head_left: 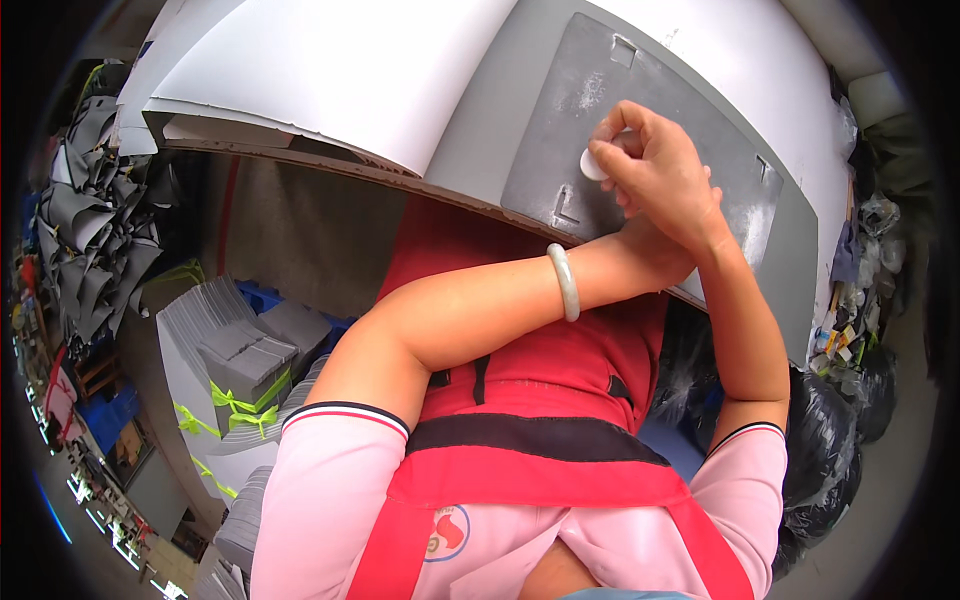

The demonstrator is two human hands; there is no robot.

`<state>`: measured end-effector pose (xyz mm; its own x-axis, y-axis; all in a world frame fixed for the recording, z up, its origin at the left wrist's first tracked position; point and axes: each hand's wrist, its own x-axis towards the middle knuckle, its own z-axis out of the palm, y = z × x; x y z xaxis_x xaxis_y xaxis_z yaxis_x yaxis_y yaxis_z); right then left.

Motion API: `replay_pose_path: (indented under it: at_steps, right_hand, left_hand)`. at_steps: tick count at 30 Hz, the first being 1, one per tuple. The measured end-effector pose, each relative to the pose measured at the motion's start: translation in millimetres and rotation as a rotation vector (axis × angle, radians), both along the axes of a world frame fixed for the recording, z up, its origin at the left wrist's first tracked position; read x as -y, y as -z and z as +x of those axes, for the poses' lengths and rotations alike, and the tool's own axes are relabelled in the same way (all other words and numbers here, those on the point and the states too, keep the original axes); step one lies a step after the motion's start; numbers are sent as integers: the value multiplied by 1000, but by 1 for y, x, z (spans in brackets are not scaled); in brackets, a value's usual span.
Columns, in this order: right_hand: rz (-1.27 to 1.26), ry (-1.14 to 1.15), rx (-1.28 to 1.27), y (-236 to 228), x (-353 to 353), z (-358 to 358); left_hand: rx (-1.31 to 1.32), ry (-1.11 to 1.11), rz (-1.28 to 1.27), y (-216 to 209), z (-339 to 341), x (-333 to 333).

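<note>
My right hand [660, 175] is closed in a pinch on a small white disc [592, 166], held over a dark grey board [545, 135]. Whether the disc touches the board cannot be made out. The board has small angular cut-outs near its corners and whitish powdery smears. My left forearm, with a pale bangle [564, 282] on it, crosses in front of me. My left hand [655, 255] lies beneath my right wrist at the board's near edge, its fingers mostly hidden. Under the board is a larger grey sheet [475, 125].
A large white sheet [330, 80] curls over the table at the left. Bundles of grey sheets tied with green ribbon [245, 405] stand on the floor at the left, beyond them a heap of grey offcuts [85, 220]. Black plastic bags [825, 430] lie at the right.
</note>
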<state>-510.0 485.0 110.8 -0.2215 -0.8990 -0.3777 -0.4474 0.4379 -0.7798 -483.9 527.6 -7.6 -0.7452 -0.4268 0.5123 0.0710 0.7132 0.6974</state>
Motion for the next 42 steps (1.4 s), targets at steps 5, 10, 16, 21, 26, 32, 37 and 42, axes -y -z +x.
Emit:
replay_pose_path:
  at_steps: [5, 10, 16, 21, 26, 32, 37, 42]
  right_hand:
    - [74, -122, -169, 2, -15, 23]
    - [-5, -292, -263, 8, -15, 29]
    - [-262, -243, -410, 12, -34, 24]
    - [-278, -283, -753, 28, -54, 26]
    - [-182, -278, -974, 28, -53, 36]
    - [-172, -192, -407, -8, -52, 4]
    - [-339, 404, -392, 28, -112, -120]
    - [-279, 668, -410, 54, -160, -185]
  left_hand:
    - [189, -70, -441, -5, 14, 9]
    - [353, 79, -493, -33, 25, 20]
    - [276, -23, -437, -10, 14, 14]
    - [355, 68, -526, -38, 29, 22]
    - [308, 81, -463, -43, 30, 24]
    - [177, 2, -221, -20, 14, 18]
    - [246, 12, -410, -35, 18, 17]
    - [210, -1, -415, -29, 15, 19]
